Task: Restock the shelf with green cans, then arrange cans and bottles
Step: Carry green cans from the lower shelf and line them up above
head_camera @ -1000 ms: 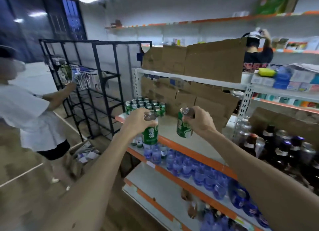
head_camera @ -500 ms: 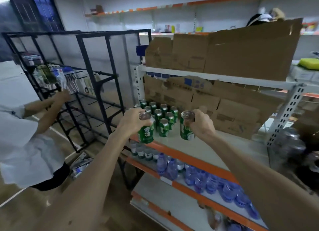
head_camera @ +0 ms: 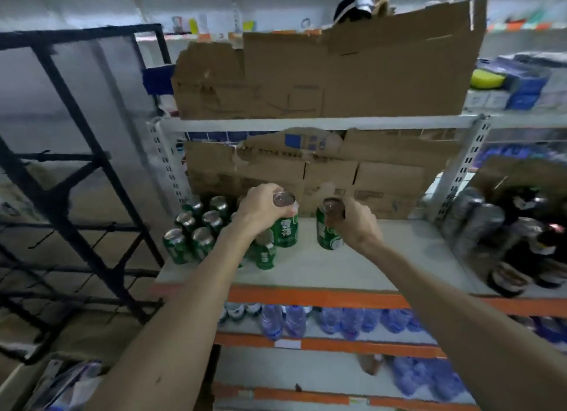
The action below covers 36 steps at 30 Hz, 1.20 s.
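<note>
Left hand (head_camera: 260,208) grasps a green can (head_camera: 285,231) from the top, fingers wrapped round its rim. The can is upright at the right edge of the can cluster (head_camera: 196,229); can't tell if its base touches the shelf board (head_camera: 383,257). Right hand (head_camera: 357,223) grasps a second can (head_camera: 326,235) the same way, slightly tilted, further right of the cluster, with a gap between the two. Cardboard (head_camera: 383,177) behind the cluster. Dark bottles (head_camera: 521,241) well right of it, water bottles (head_camera: 294,318) one tier below, black rack (head_camera: 76,165) to its left.

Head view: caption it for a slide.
Left hand grips one green can, right hand another, at the shelf beside standing cans.
</note>
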Tool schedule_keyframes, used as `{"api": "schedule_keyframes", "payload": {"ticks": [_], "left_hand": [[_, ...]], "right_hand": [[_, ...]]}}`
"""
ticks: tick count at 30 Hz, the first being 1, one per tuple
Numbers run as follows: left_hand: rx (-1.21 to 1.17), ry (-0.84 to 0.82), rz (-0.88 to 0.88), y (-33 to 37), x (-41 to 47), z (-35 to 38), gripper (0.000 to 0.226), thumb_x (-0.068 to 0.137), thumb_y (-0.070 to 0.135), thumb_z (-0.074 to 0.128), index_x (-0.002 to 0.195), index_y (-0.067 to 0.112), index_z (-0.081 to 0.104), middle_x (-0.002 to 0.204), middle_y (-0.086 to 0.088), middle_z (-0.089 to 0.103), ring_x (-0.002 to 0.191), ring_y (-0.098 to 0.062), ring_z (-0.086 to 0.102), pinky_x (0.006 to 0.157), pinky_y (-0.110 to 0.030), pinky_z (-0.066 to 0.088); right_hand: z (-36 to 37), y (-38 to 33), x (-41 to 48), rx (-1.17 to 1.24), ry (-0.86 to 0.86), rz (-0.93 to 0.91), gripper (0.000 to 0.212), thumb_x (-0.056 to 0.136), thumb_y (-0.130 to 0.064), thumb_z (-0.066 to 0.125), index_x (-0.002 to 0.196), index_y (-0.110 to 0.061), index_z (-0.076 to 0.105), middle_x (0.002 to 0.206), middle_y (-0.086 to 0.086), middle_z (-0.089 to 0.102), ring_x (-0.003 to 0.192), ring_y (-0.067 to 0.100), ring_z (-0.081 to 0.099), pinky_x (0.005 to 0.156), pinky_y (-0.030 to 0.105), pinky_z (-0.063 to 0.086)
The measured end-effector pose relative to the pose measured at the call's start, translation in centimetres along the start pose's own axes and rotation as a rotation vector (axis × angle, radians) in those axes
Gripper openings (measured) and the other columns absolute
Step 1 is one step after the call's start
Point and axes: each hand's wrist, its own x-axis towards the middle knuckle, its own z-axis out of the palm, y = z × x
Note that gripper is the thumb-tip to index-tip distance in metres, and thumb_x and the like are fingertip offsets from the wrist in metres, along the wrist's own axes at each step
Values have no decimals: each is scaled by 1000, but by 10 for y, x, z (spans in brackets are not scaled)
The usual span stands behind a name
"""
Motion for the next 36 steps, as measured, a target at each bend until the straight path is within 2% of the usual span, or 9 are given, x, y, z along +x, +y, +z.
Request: {"api": "schedule_keyframes", "payload": {"ticks": [4, 6, 9, 13, 18, 24, 26, 30, 36], "left_hand": [[-48, -103, 32, 10, 51, 33, 50, 82, 37, 77, 121, 8, 65, 122, -4, 66, 110, -19, 60, 88, -32, 45], [-42, -135, 50, 8, 73, 49, 41, 83, 32, 76, 116, 9, 67, 114, 2, 65, 101, -12, 58, 80, -29, 42], [-50, -123, 10, -8, 107, 67, 42, 82, 32, 77, 118, 15, 65, 112, 4, 63, 105, -13, 57, 84, -30, 44], [-72, -117, -38, -36, 145, 84, 27, 81, 29, 78, 101, 23, 61, 97, 4, 59, 94, -13, 54, 80, -31, 42], [-46, -154, -130, -71, 181, 103, 49, 83, 31, 76, 127, 13, 62, 124, -8, 65, 113, -24, 60, 84, -27, 44], [-23, -142, -126, -86, 215, 122, 62, 67, 47, 70, 120, 17, 63, 117, -7, 68, 109, -27, 62, 92, -43, 50], [-25, -116, -135, -91, 224, 126, 58, 70, 43, 75, 122, 22, 63, 117, -4, 68, 109, -26, 62, 94, -44, 50], [51, -122, -106, -99, 236, 136, 55, 77, 36, 78, 127, 22, 59, 120, -1, 67, 112, -24, 60, 98, -43, 45], [70, -156, -92, -114, 240, 156, 59, 74, 31, 80, 128, 18, 57, 125, -2, 61, 114, -23, 58, 100, -47, 43]], "right_hand": [[-9, 26, 30, -13, 45, 98, 38, 88, -26, 65, 123, -15, 53, 113, 16, 65, 97, 37, 61, 73, 35, 47], [-8, 44, 49, -11, 49, 116, 39, 87, -26, 64, 124, -17, 54, 113, 14, 65, 97, 37, 61, 77, 37, 51], [4, 64, 84, -9, 27, 159, 37, 85, -28, 62, 121, -19, 54, 110, 13, 66, 94, 36, 61, 79, 43, 55], [31, 75, 125, 11, -40, 117, 38, 86, -32, 64, 121, -21, 55, 108, 11, 68, 95, 35, 64, 77, 42, 56], [75, 74, 166, 29, -119, 78, 34, 88, -26, 64, 118, -16, 54, 109, 11, 66, 97, 35, 62, 76, 38, 51], [110, 73, 196, 49, -125, -5, 29, 92, -25, 61, 118, -15, 53, 110, 9, 66, 96, 31, 63, 79, 44, 53], [114, 75, 205, 62, -120, -6, 33, 92, -24, 61, 123, -18, 52, 114, 9, 66, 100, 31, 63, 83, 46, 53], [117, 81, 218, 180, -110, 9, 37, 91, -21, 63, 126, -24, 51, 116, 4, 66, 104, 24, 62, 86, 40, 54], [133, 90, 221, 262, -100, -2, 37, 88, -17, 67, 123, -22, 55, 113, 0, 65, 97, 13, 57, 74, 16, 46]]}}
